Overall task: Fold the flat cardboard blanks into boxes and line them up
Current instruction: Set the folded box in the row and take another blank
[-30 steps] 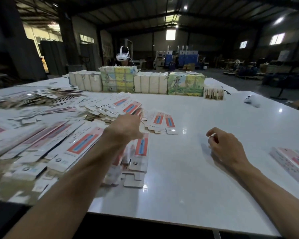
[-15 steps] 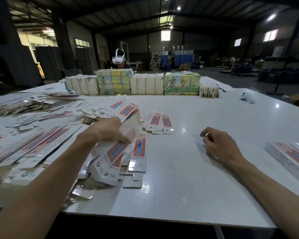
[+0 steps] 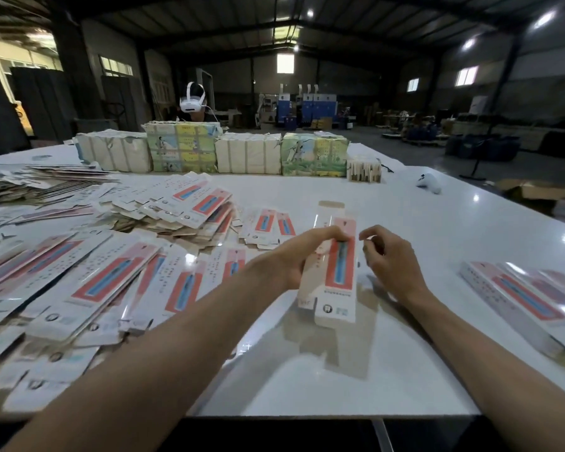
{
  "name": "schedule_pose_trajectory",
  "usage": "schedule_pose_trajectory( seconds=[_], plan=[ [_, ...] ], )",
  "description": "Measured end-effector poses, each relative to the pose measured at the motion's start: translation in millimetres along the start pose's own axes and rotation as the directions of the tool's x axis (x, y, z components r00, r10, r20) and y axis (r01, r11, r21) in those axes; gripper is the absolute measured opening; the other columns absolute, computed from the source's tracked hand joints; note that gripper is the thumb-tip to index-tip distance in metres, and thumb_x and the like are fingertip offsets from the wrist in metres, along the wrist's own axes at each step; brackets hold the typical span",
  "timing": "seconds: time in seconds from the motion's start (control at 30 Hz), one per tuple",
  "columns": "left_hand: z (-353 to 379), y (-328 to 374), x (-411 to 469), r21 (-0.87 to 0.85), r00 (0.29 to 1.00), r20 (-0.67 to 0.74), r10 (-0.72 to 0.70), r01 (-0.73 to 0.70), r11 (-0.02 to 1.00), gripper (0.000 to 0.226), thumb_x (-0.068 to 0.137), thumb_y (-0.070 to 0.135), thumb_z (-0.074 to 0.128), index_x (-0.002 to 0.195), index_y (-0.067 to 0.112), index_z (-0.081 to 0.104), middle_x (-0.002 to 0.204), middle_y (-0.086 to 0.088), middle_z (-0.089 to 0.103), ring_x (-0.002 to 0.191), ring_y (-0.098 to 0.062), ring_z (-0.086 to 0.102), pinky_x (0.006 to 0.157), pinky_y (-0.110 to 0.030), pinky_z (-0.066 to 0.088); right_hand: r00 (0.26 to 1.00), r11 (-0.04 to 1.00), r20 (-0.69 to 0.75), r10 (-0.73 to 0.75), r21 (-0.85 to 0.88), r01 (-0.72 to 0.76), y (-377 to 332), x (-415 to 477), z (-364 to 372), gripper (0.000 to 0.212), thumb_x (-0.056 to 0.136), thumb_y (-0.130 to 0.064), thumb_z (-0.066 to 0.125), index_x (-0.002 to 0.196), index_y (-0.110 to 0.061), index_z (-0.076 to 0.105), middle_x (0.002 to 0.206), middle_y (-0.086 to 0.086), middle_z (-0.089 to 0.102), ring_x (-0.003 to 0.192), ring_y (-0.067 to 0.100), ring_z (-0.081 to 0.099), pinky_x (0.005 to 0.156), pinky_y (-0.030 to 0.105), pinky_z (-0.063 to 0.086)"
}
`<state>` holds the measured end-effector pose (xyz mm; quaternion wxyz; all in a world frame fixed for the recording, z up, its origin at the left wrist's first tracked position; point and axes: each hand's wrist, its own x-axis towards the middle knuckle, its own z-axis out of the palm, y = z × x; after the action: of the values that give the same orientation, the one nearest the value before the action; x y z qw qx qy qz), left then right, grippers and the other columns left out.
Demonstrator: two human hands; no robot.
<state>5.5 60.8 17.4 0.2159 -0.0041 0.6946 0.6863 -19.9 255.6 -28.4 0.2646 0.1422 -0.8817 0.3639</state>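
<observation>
My left hand (image 3: 302, 256) grips a long flat cardboard blank (image 3: 338, 272), white with a red and blue panel, and holds it above the white table (image 3: 437, 243) in front of me. My right hand (image 3: 388, 259) hovers just right of the blank with fingers curled, close to its edge; whether it touches is unclear. Heaps of the same flat blanks (image 3: 95, 272) cover the table's left half. Folded boxes (image 3: 529, 301) lie side by side at the right edge.
Wrapped bundles (image 3: 242, 151) stand in a row across the far side of the table, with a person in a white headset (image 3: 192, 101) behind them. A small white object (image 3: 429, 184) lies at the far right. The table's front edge is close to me.
My left hand has pulled one blank out of the pile and carried it right to the table's middle. My right hand has lifted and moved in beside it.
</observation>
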Motion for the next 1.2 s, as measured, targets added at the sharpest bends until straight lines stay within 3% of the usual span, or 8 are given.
schedule_pose_trajectory(
  seconds=[0.07,0.13,0.27,0.47,0.7,0.87,1.03,1.2],
  plan=[
    [11,-15,7,-0.067,0.999,0.044,0.017,-0.014,0.998,0.045,0.089,0.039,0.078,0.126,0.018,0.064,0.128,-0.017,0.074,0.119,-0.032,0.072,0.106,-0.043,0.055,1.000,1.000,-0.030,0.001,0.029,0.000,1,1,-1,0.016,0.108,-0.012,0.054,0.118,-0.009,0.066,0.088,0.010,0.073,0.076,0.028,0.071,0.077,0.052,0.061],
    [17,-32,12,-0.076,0.999,0.026,0.026,-0.024,0.997,0.044,0.089,0.041,0.077,0.127,0.025,0.063,0.112,-0.012,0.080,0.103,-0.028,0.078,0.095,-0.043,0.060,0.999,0.997,-0.053,0.009,0.083,-0.005,1,2,-1,0.019,0.109,-0.012,0.051,0.125,-0.011,0.061,0.091,0.011,0.071,0.081,0.029,0.072,0.077,0.049,0.062],
    [20,-44,16,-0.009,0.998,-0.026,0.056,-0.056,0.998,0.029,0.090,0.040,0.073,0.113,0.026,0.064,0.084,-0.003,0.081,0.073,-0.020,0.079,0.067,-0.034,0.063,0.989,0.988,-0.142,-0.044,0.141,0.064,-3,3,0,0.032,0.110,-0.015,0.051,0.142,-0.020,0.052,0.108,0.001,0.056,0.093,0.003,0.062,0.075,0.015,0.055],
    [19,-43,11,-0.073,0.982,-0.052,0.180,-0.184,0.980,0.036,0.098,0.055,0.061,0.095,0.020,0.068,0.075,-0.003,0.076,0.061,-0.016,0.073,0.055,-0.023,0.056,0.992,0.989,0.119,-0.042,0.143,0.024,-7,0,-3,0.041,0.102,-0.044,0.051,0.125,-0.019,0.074,0.129,0.001,0.047,0.128,0.008,0.045,0.093,0.002,0.040],
    [16,-37,11,-0.175,0.977,-0.140,0.163,-0.186,0.967,0.060,0.108,0.064,0.035,0.084,0.020,0.067,0.069,-0.003,0.075,0.054,-0.018,0.072,0.051,-0.023,0.057,0.992,0.980,0.123,-0.041,0.197,0.016,-8,0,-4,0.016,0.103,-0.026,0.067,0.114,-0.018,0.075,0.130,-0.001,0.049,0.129,0.013,0.052,0.085,0.010,0.052],
    [17,-37,10,-0.095,0.979,-0.156,0.133,-0.149,0.984,0.058,0.107,0.065,0.037,0.086,0.020,0.068,0.072,-0.003,0.076,0.059,-0.018,0.074,0.059,-0.027,0.060,0.989,0.932,0.142,0.043,0.351,-0.091,-5,2,-5,0.013,0.101,-0.029,0.070,0.109,-0.020,0.076,0.132,-0.006,0.054,0.117,0.023,0.066,0.090,0.038,0.063],
    [23,-37,9,-0.138,0.984,-0.013,0.180,-0.180,0.974,0.065,0.106,0.067,0.035,0.119,0.012,0.069,0.098,-0.013,0.079,0.080,-0.029,0.077,0.076,-0.040,0.065,0.976,0.704,0.187,0.112,0.679,-0.211,-7,6,-10,0.023,0.092,-0.020,0.075,0.108,-0.004,0.077,0.147,-0.008,0.056,0.132,0.014,0.061,0.106,0.036,0.054],
    [30,-34,8,-0.217,0.985,0.075,0.158,-0.139,0.966,0.066,0.104,0.069,0.038,0.110,0.011,0.068,0.088,-0.010,0.075,0.064,-0.022,0.071,0.061,-0.032,0.061,0.943,0.452,0.302,0.140,0.828,-0.332,-14,2,-11,0.034,0.087,-0.018,0.072,0.114,0.002,0.068,0.148,0.008,0.058,0.125,0.028,0.060,0.108,0.044,0.051]
  ],
)
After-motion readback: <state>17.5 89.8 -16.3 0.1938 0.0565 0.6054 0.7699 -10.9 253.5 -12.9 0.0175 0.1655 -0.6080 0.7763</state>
